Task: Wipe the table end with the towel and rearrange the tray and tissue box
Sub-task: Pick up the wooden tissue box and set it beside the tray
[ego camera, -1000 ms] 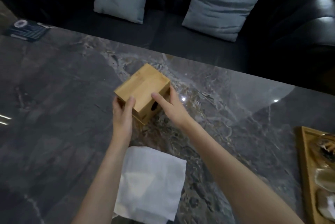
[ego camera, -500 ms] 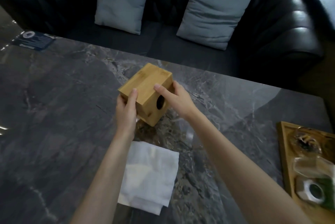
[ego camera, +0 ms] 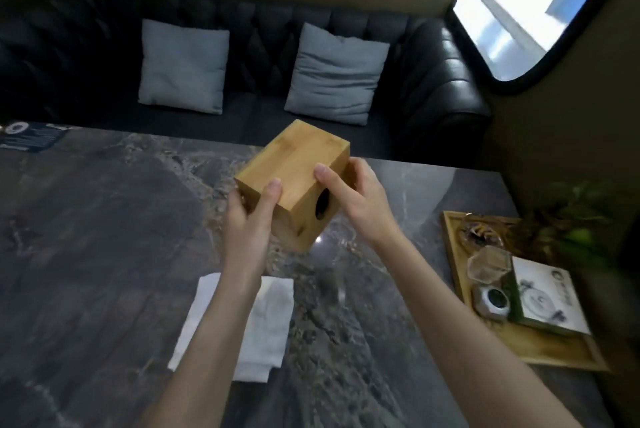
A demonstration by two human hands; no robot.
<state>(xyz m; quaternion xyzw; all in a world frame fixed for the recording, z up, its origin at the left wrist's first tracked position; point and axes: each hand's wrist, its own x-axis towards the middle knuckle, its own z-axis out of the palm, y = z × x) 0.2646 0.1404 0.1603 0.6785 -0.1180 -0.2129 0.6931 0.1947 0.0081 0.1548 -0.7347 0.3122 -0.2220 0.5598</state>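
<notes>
I hold a bamboo tissue box [ego camera: 298,164] in both hands, lifted off the dark marble table [ego camera: 97,237] and tilted, its round opening facing right and toward me. My left hand [ego camera: 249,220] grips its near left corner. My right hand [ego camera: 356,199] clasps its right side, thumb on top. A folded white towel [ego camera: 270,317] lies flat on the table below my left forearm, which covers part of it. A wooden tray [ego camera: 540,348] sits at the table's right end.
The tray carries a glass dish [ego camera: 488,263], a small hexagonal jar [ego camera: 493,301] and a white printed card [ego camera: 543,296]. A plant [ego camera: 581,220] stands beside it. Behind the table runs a black sofa [ego camera: 443,88] with two grey cushions. A dark leaflet [ego camera: 31,138] lies far left.
Both hands have lifted the tissue box off the table and carried it up and rightward. My view has swung right, bringing the tray fully into sight.
</notes>
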